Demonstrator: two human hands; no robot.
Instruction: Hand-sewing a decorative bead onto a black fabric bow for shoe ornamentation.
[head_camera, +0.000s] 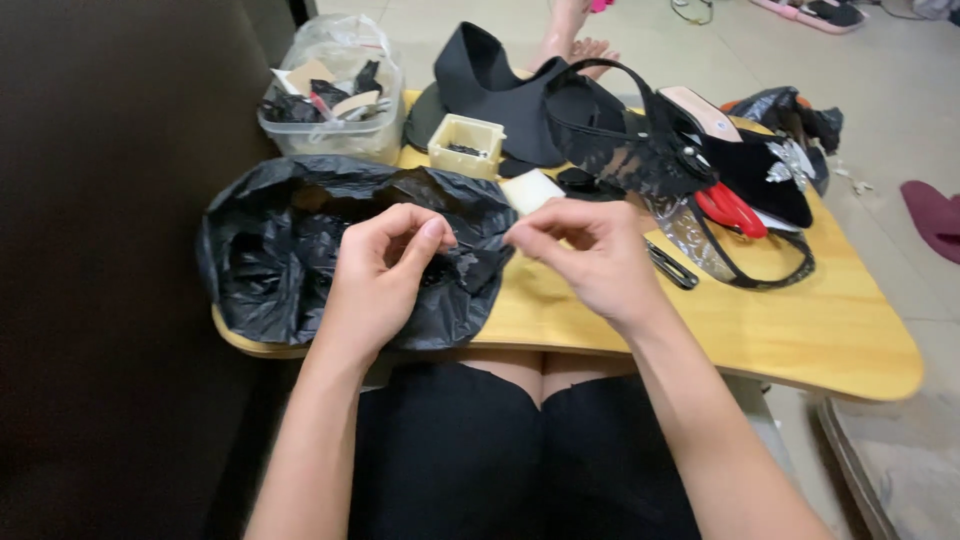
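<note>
Fingers of left hand (385, 265) pinched narrow over black plastic bag (290, 250) at desk (800, 320) left edge; right hand (590, 250) fingers pinched, held item too small to ID. Wooden lap desk w/ clear tub (335, 130), black shoe (740, 160), on tiled floor (900, 90).

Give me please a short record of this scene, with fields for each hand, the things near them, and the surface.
left hand: fingers curled, over the black plastic bag
right hand: fingertips pinched together; what they pinch is too small to tell
surface: wooden lap table
behind the hands: clear plastic tub, small cream box, black shoe parts
right side: red-handled scissors, black shoe with silver ornament
</note>
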